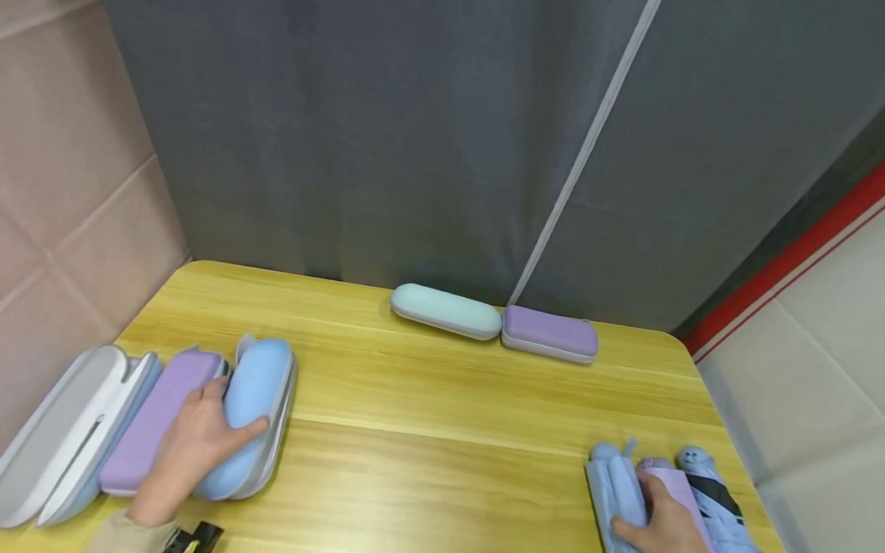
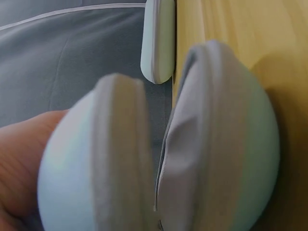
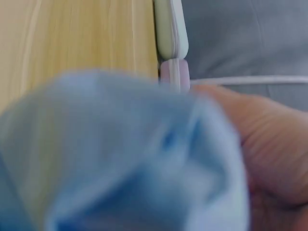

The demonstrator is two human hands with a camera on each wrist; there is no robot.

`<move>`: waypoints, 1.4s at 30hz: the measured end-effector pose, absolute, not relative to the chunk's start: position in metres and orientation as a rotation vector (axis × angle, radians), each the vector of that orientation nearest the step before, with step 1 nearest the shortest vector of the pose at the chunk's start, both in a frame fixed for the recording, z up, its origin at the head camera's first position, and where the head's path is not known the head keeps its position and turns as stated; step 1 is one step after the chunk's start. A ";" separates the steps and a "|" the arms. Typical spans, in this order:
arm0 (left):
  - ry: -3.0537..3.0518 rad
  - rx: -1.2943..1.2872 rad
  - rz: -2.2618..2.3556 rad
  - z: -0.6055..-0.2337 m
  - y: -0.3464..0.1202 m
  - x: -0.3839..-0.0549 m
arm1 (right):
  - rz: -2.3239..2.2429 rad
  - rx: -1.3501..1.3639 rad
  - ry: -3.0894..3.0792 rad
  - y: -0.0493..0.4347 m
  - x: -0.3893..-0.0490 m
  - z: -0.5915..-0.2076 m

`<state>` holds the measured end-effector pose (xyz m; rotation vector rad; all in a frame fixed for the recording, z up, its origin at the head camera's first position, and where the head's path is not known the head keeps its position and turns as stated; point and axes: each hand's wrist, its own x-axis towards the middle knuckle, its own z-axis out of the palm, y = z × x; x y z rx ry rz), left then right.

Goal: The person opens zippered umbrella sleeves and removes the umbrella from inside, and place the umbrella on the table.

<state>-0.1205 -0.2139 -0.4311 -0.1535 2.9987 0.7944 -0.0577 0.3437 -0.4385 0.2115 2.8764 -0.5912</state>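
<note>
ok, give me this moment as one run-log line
left grip: holds blue case, halves parted | right grip: holds leftmost umbrella | table, far side: mint case, purple case | far left: open case

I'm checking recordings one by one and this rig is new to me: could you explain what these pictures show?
There is no machine here, just a person's two bare hands. The wide picture comes from a camera on the head, looking forward and down; the two close-ups come from a camera on each wrist.

On the wooden table, at the left, are an open case, a purple case and a blue zip case. A mint case and another purple case lie at the far edge. At the right are what look like three folded umbrellas.

The left hand grips the blue zip case, its halves slightly apart. The right hand holds the leftmost, light blue umbrella.
</note>
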 end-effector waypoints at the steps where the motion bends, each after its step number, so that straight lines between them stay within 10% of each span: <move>1: 2.995 -0.172 0.788 -0.431 -0.213 -0.120 | -0.583 0.209 2.875 0.342 -0.058 -0.438; 18: 3.204 -0.158 0.755 -0.421 -0.208 -0.106 | -0.583 -0.129 3.289 0.296 -0.061 -0.427; 31: 3.262 0.357 1.514 -0.424 -0.143 -0.132 | -1.093 -0.458 3.279 0.251 -0.105 -0.437; 42: 1.900 -0.233 2.359 -0.437 -0.101 -0.220 | -1.633 -0.096 2.888 0.208 -0.190 -0.441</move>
